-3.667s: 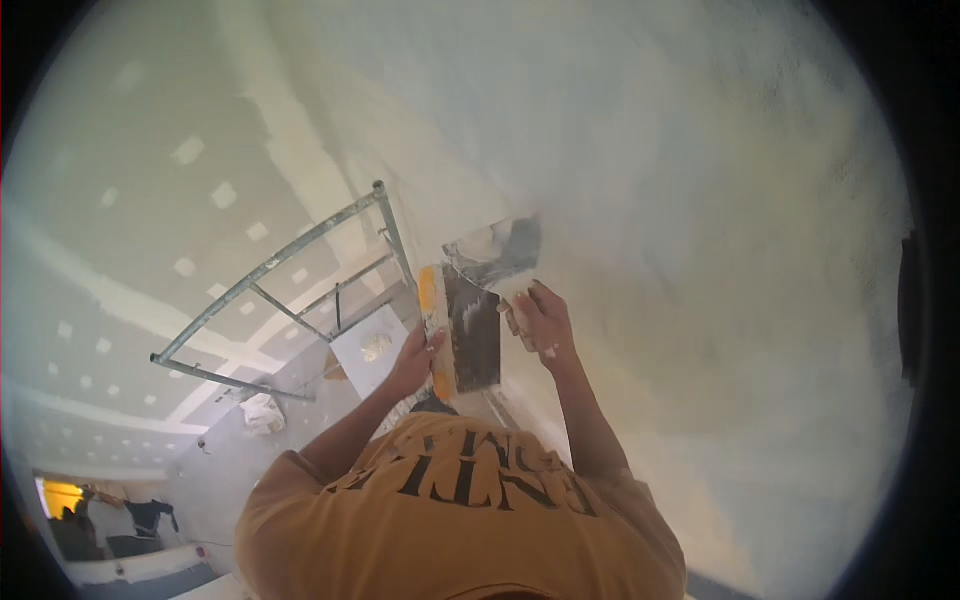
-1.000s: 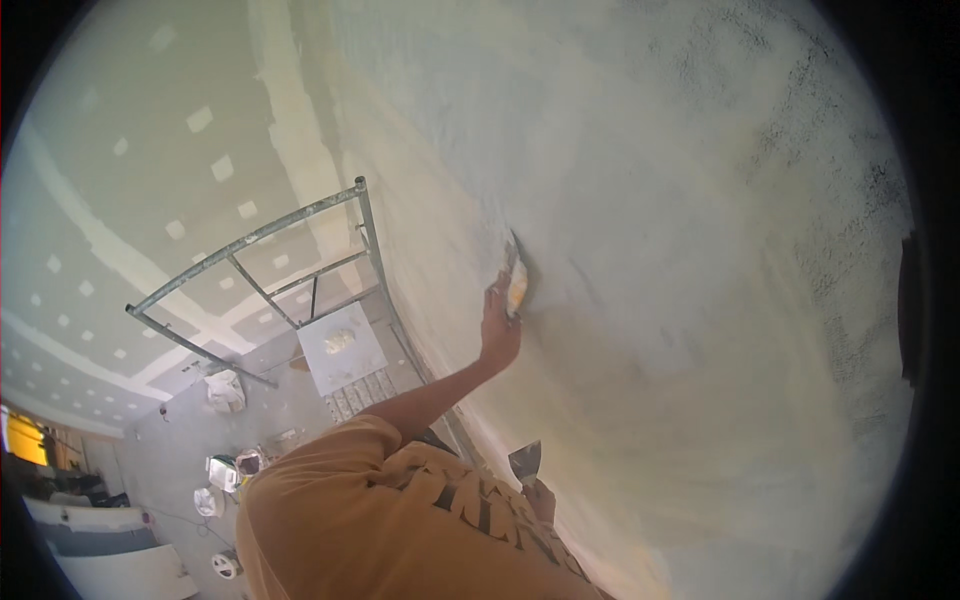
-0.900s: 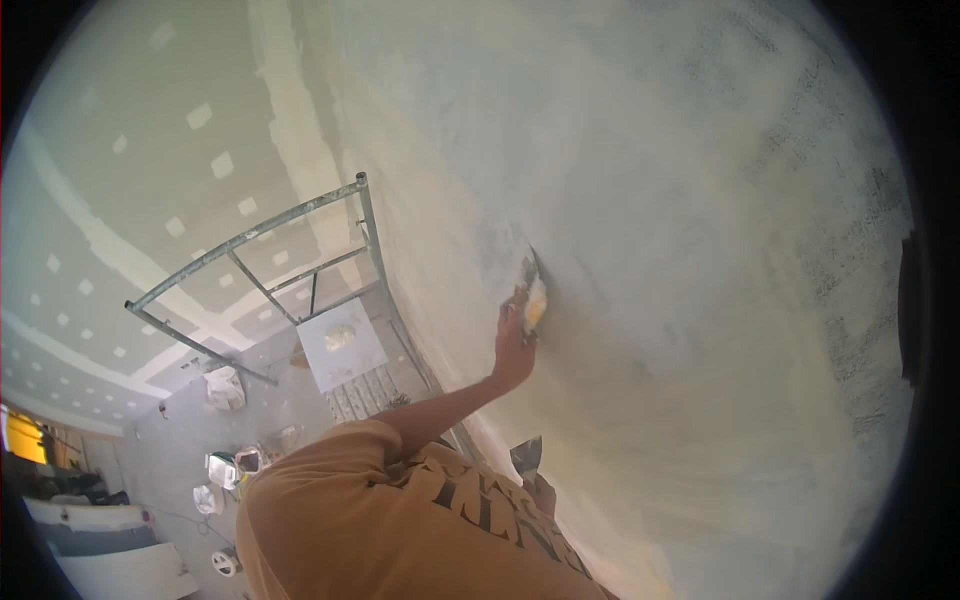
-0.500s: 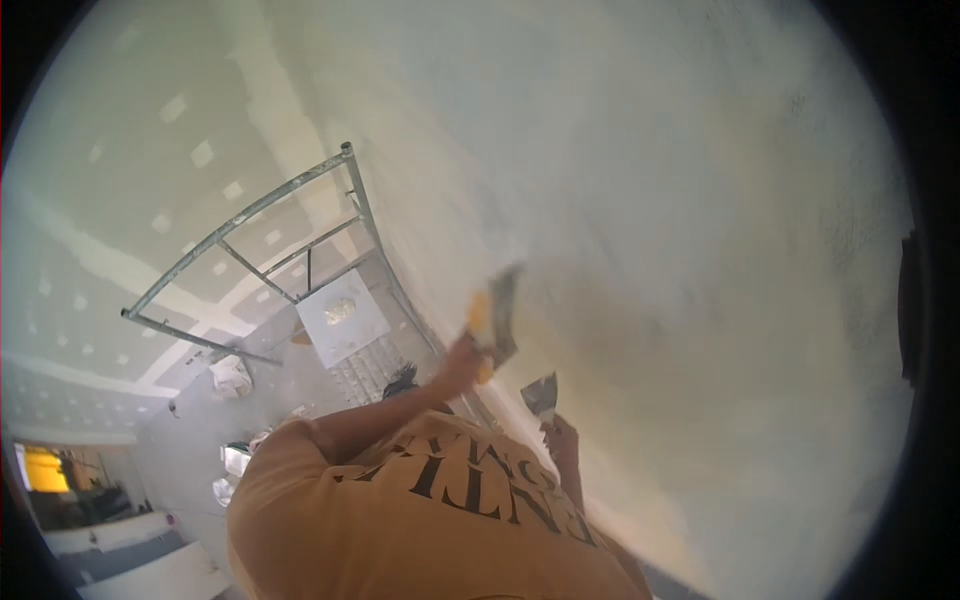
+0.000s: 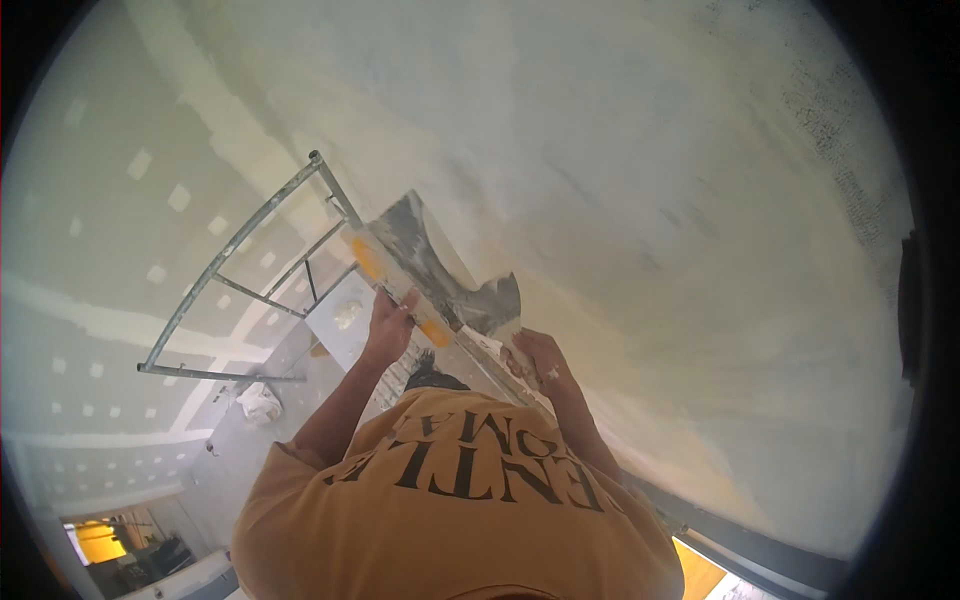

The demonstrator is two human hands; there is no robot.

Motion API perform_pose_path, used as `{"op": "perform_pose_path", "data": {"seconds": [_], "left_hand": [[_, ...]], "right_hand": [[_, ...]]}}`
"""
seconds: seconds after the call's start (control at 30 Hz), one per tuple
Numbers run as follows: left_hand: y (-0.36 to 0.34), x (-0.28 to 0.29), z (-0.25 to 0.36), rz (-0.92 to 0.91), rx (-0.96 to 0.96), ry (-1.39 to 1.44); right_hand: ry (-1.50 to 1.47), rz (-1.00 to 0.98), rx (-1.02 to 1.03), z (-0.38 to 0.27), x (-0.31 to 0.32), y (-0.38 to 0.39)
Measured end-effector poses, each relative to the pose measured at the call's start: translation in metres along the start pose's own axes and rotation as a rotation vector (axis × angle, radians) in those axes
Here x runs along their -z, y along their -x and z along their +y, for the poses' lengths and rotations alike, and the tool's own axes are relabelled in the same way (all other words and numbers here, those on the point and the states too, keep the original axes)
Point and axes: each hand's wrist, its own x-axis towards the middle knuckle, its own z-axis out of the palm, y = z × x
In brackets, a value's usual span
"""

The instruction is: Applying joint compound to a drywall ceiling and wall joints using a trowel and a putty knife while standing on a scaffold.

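Observation:
My left hand is closed around a wide taping knife, whose pale back carries yellow-orange ends. Its long metal blade is smeared grey and white and faces the wall. Closed on a smaller putty knife, my right hand has pale smears on the fingers. The putty knife's blade meets or overlaps the right end of the wide blade; exact contact is hard to tell. Both tools are in front of my chest, beside the plastered wall, which shows damp grey and yellowish patches.
A metal scaffold frame rises at the left. Below it, a white board bears a pale lump. A white bag lies on the floor farther left. Patched boarding fills the left side, and an opening is at lower left.
The wide taping knife has come away from the wall, moving left and turning. My right hand has raised the putty knife to it. The view has shifted a little.

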Motion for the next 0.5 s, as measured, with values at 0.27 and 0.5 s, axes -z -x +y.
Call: {"op": "perform_pose_path", "data": {"seconds": [0.27,0.5], "left_hand": [[0.030,0.000,-0.027,-0.245,0.151,-0.347],[0.020,0.042,-0.027,-0.231,0.424,0.320]], "right_hand": [[0.454,0.122,0.408,-0.081,-0.024,-0.009],[1.507,0.246,1.022,-0.033,-0.011,0.008]]}}
